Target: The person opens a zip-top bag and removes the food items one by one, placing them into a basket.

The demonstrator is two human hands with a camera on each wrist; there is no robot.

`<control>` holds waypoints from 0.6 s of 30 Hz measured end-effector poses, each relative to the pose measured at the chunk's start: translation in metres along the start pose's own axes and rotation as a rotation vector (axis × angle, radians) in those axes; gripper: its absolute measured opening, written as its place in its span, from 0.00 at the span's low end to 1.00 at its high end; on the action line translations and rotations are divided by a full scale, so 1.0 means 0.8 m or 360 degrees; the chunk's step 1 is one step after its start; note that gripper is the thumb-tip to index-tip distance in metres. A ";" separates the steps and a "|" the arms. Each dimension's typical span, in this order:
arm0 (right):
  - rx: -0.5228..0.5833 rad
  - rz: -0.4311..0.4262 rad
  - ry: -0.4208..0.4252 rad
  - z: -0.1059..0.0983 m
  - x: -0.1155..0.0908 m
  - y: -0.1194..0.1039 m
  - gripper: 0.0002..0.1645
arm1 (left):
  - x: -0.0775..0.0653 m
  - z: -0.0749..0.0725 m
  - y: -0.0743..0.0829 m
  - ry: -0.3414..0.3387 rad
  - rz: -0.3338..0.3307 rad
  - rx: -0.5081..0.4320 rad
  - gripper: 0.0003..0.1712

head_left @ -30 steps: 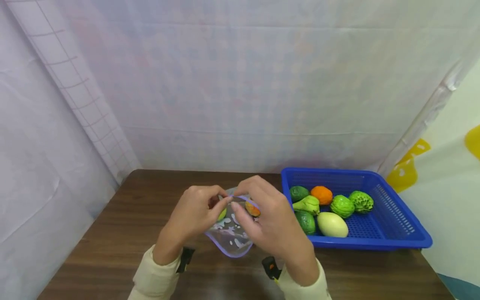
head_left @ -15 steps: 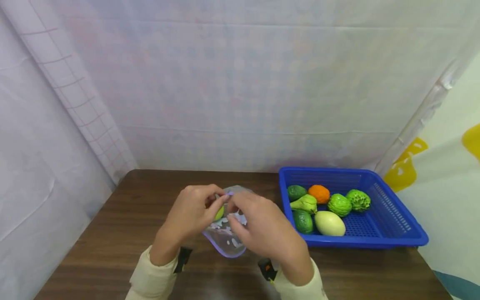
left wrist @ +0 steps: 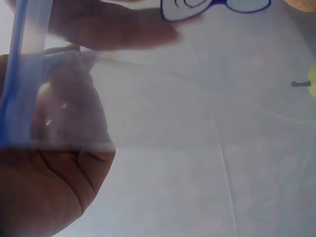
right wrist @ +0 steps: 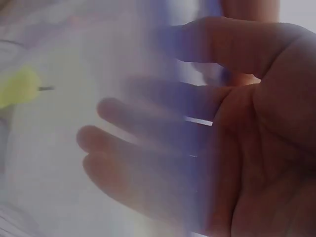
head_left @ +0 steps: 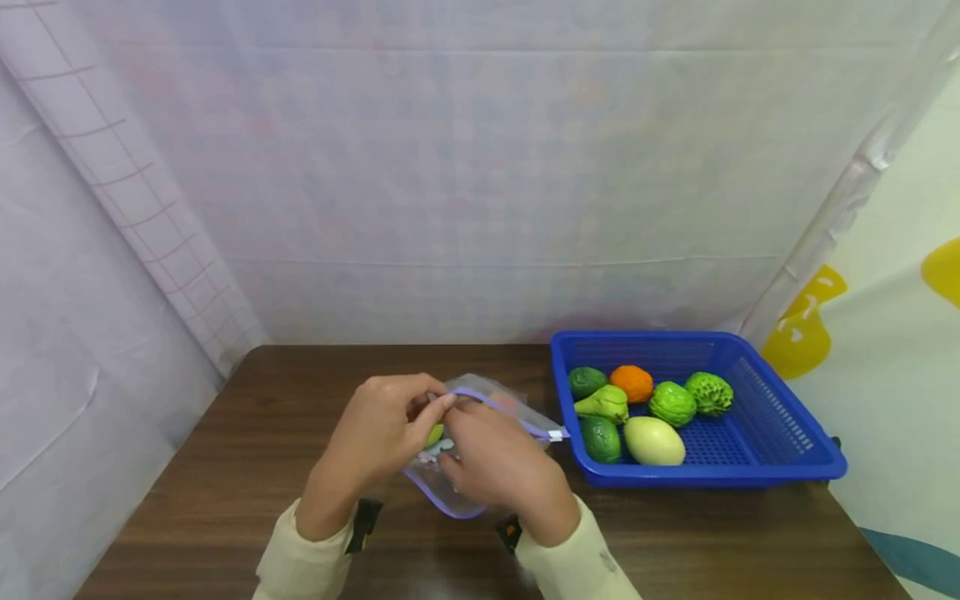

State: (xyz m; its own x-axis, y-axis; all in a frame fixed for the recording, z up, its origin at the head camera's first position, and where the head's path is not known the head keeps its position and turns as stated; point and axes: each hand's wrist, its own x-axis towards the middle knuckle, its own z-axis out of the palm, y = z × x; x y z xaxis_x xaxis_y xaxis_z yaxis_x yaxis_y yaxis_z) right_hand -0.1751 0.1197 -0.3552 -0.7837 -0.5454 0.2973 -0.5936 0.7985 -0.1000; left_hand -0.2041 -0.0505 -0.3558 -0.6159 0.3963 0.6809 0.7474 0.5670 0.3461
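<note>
A clear zip bag with a purple border and pale printed shapes lies under both hands in the head view. My left hand pinches its zip edge between thumb and index finger. My right hand is at the bag's mouth, just right of the left fingertips. In the right wrist view its fingers extend, seen through the film, apart from the thumb. A yellow-green toy pear with a dark stem is inside the bag. At the right end of the zip shows a white slider.
A blue plastic basket stands right of the bag, its near-left rim close to the slider. In it lie several toy fruits and vegetables, including an orange one and a pale yellow oval. Brown wooden table; white curtain behind.
My right hand has shifted left toward the left hand and lowered over the bag, uncovering the zip's right end and slider. The left hand keeps its pinch. The head view has drifted slightly.
</note>
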 end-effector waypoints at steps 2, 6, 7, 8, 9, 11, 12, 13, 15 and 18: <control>0.0035 0.0063 -0.0061 0.010 0.006 0.000 0.26 | -0.001 0.000 0.000 -0.0005 -0.0007 -0.0005 0.02; 0.0137 0.0134 -0.0151 0.027 0.017 -0.001 0.30 | -0.001 0.000 0.002 -0.0016 0.0006 -0.0010 0.02; 0.0140 0.0137 -0.0156 0.031 0.019 -0.001 0.30 | -0.001 0.000 0.003 -0.0019 0.0013 -0.0006 0.02; 0.0142 0.0138 -0.0152 0.034 0.021 -0.002 0.30 | 0.000 0.000 0.004 -0.0021 0.0022 -0.0002 0.02; 0.0130 0.0137 -0.0150 0.038 0.023 -0.002 0.30 | 0.000 0.000 0.005 -0.0019 0.0034 0.0007 0.03; 0.0106 0.0160 -0.0147 0.045 0.028 -0.003 0.31 | 0.001 0.001 0.006 -0.0014 0.0047 0.0030 0.03; 0.0097 0.0187 -0.0161 0.048 0.030 -0.003 0.32 | 0.001 0.001 0.007 -0.0008 0.0053 0.0043 0.03; 0.0076 0.0218 -0.0186 0.052 0.033 -0.003 0.33 | 0.001 0.001 0.007 -0.0004 0.0059 0.0054 0.03; 0.0057 0.0255 -0.0196 0.060 0.038 -0.002 0.32 | 0.002 0.002 0.008 0.0004 0.0071 0.0071 0.03; 0.0031 0.0258 -0.0160 0.074 0.047 0.002 0.27 | 0.002 0.005 0.010 0.0006 0.0090 0.0096 0.04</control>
State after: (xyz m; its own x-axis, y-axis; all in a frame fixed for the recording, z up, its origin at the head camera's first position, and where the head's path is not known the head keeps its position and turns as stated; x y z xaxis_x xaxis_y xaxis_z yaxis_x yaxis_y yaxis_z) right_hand -0.2164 0.0858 -0.4005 -0.8830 -0.4336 0.1794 -0.4609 0.8734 -0.1576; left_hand -0.2000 -0.0422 -0.3543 -0.5719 0.4264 0.7007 0.7647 0.5863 0.2673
